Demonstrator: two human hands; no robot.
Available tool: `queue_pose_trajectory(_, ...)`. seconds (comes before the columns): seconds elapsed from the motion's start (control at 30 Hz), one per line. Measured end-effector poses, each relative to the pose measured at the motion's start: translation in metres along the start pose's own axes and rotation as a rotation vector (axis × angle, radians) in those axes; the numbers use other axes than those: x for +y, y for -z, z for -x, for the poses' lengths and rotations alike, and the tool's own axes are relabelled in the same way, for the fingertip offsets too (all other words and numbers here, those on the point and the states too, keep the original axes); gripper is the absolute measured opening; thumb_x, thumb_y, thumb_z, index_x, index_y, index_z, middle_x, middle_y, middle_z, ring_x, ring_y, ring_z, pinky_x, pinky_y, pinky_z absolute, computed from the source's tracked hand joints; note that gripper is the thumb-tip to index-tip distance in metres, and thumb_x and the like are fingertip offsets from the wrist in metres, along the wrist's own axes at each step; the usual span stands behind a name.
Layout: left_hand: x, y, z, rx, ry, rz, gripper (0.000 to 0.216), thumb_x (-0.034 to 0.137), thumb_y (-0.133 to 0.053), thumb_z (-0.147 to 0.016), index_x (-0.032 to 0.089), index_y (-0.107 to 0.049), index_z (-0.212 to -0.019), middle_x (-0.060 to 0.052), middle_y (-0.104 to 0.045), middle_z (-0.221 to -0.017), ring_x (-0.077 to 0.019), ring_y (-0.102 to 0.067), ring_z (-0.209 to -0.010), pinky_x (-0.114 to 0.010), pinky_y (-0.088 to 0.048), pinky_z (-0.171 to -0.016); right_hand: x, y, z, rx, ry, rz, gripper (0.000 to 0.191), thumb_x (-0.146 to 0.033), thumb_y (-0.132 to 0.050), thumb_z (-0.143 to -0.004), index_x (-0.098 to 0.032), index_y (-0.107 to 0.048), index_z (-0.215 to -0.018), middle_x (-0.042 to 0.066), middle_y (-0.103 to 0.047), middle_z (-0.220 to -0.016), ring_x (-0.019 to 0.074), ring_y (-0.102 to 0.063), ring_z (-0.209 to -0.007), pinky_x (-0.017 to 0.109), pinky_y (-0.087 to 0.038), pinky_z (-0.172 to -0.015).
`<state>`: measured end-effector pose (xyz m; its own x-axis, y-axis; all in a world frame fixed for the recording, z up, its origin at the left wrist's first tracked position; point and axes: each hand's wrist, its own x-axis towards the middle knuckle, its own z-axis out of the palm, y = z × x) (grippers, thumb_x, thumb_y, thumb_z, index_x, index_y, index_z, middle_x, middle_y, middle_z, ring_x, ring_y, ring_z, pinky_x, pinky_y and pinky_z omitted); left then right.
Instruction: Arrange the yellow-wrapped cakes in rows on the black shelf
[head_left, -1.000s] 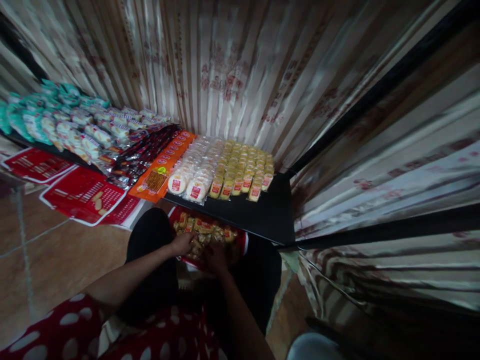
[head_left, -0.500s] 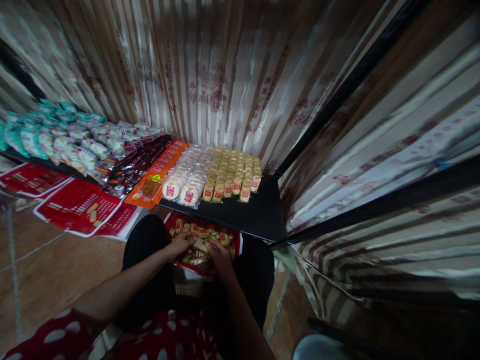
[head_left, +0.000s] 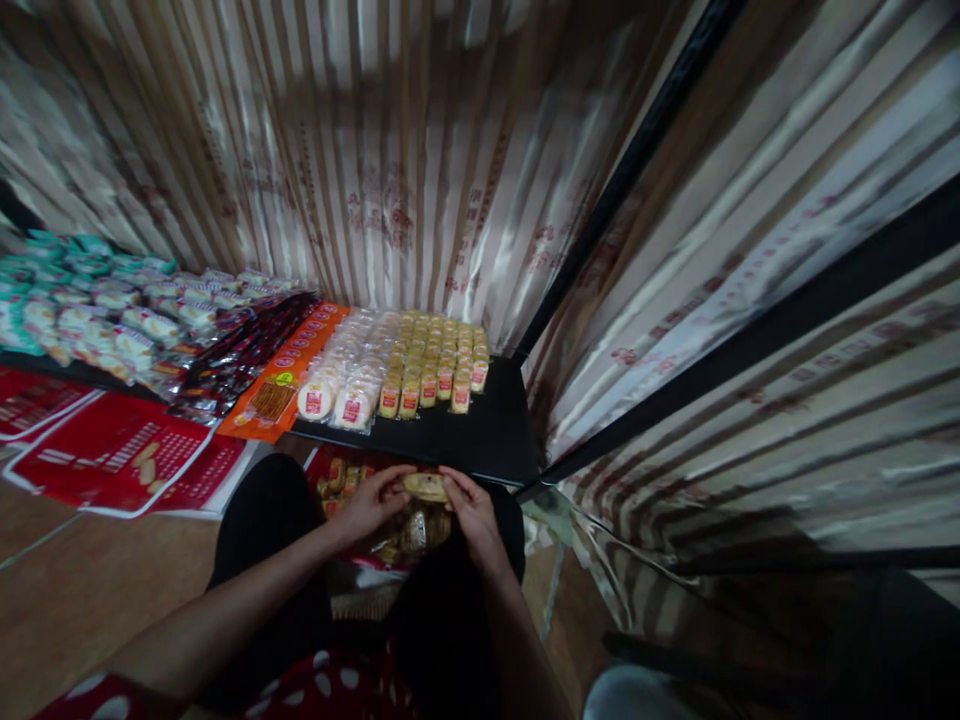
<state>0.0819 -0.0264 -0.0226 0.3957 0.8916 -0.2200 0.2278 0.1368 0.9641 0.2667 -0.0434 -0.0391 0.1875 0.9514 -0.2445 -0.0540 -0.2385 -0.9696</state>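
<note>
My left hand [head_left: 373,505] and my right hand [head_left: 471,507] together hold a small yellow snack packet [head_left: 425,487] by its two ends, fingers pinched, just above a red box [head_left: 330,470] full of similar wrapped snacks resting on my lap. In front of the box a black shelf [head_left: 480,440] carries rows of yellow packets [head_left: 439,360] and round white cake packets [head_left: 337,385].
Orange packets [head_left: 281,375], dark packets [head_left: 232,350] and teal-and-white packets [head_left: 90,310] fill the shelf to the left. Flattened red cartons [head_left: 112,455] lie on the brown floor. Striped curtains [head_left: 420,160] hang behind and to the right. A pale round object [head_left: 630,695] sits at the bottom right.
Both hands rose out of the red box with one yellow packet held between them. The camera has swung to the right, so the shelf appears further left.
</note>
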Motion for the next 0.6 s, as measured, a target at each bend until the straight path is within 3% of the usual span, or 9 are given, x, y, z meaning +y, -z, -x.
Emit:
queue_pose_trajectory(0.23,0.009,-0.016,-0.01,0.002,0.091,0.154,0.046,0.058,-0.052,-0.073,0.015,-0.055,-0.087,-0.002,-0.064,-0.07,-0.0135,-0.059,-0.062,-0.023,-0.042,-0.057,-0.013,0.012,-0.002,0.01,-0.029,-0.126,0.058,-0.062,-0.057,-0.071,-0.015,-0.066,-0.102,0.003,-0.067,-0.066,0.0128,-0.058,-0.059,0.022,-0.043,-0.053)
queue_pose_trajectory(0.33,0.01,-0.019,-0.015,0.047,0.127,0.221,0.049,0.063,-0.053,-0.07,0.015,-0.052,-0.077,-0.001,-0.062,-0.066,-0.0113,-0.058,-0.057,-0.021,-0.038,-0.051,-0.012,0.013,-0.003,-0.008,-0.031,-0.131,0.056,-0.06,-0.062,-0.067,-0.015,-0.065,-0.101,0.002,-0.065,-0.064,0.0137,-0.059,-0.06,0.023,-0.044,-0.055)
queue_pose_trajectory(0.43,0.013,-0.018,-0.019,0.071,0.17,0.251,0.051,0.065,-0.054,-0.068,0.015,-0.051,-0.077,0.0,-0.062,-0.065,-0.0111,-0.059,-0.056,-0.02,-0.038,-0.05,-0.011,0.013,-0.004,0.005,-0.003,-0.094,0.052,-0.057,-0.067,-0.063,-0.016,-0.066,-0.095,0.0,-0.062,-0.06,0.0136,-0.058,-0.056,0.023,-0.042,-0.05)
queue_pose_trajectory(0.6,0.03,-0.013,-0.029,-0.037,0.187,0.235,0.052,0.063,-0.057,-0.066,0.014,-0.054,-0.083,0.0,-0.061,-0.068,-0.0098,-0.056,-0.057,-0.02,-0.039,-0.053,-0.009,0.011,-0.006,0.048,-0.001,-0.121,0.045,-0.056,-0.064,-0.066,-0.016,-0.063,-0.087,-0.002,-0.059,-0.054,0.0107,-0.052,-0.048,0.021,-0.037,-0.045)
